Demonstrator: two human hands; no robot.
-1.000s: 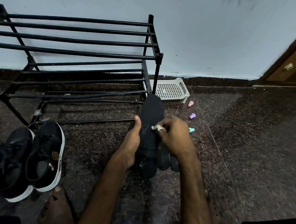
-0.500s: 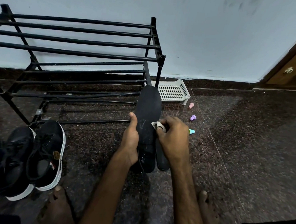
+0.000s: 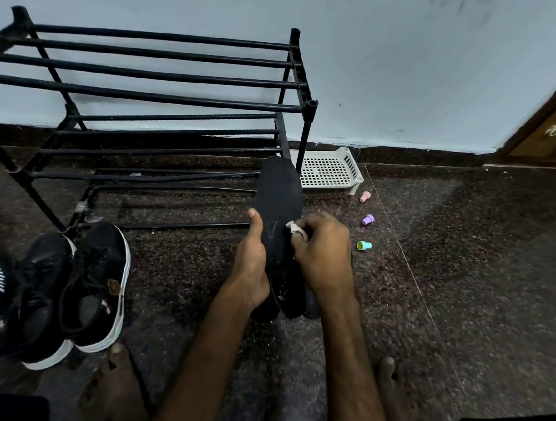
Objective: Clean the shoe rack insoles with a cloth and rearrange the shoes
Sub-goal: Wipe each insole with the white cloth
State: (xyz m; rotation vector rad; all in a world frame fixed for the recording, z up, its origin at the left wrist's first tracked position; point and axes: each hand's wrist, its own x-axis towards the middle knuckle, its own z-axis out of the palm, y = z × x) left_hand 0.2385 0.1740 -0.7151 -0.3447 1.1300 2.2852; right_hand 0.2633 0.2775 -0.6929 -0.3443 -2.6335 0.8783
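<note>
- Both hands are working close together on one black insole (image 3: pixel 279 191), holding it tilted above the floor in front of the shoe rack (image 3: pixel 147 96).
- Left hand (image 3: pixel 250 264) is gripping the insole's left edge, with the thumb lying up along it.
- Right hand (image 3: pixel 324 255) is pinching a small white cloth (image 3: pixel 293 227) and pressing it against the insole's middle, just beside a pale scuff.
- More dark insoles (image 3: pixel 310 305) appear to be lying under the held one; how many, I cannot tell.
- Black sneakers (image 3: pixel 96 284) are waiting on the floor at the left, and no shoe in view is sitting on the rack.
- A white tray (image 3: pixel 329 168) and three coloured caps (image 3: pixel 368 219) are sitting to the right of the rack.
- Judging from this, the wiping is under way, while the other insoles and all the rearranging are seemingly waiting to be done.
</note>
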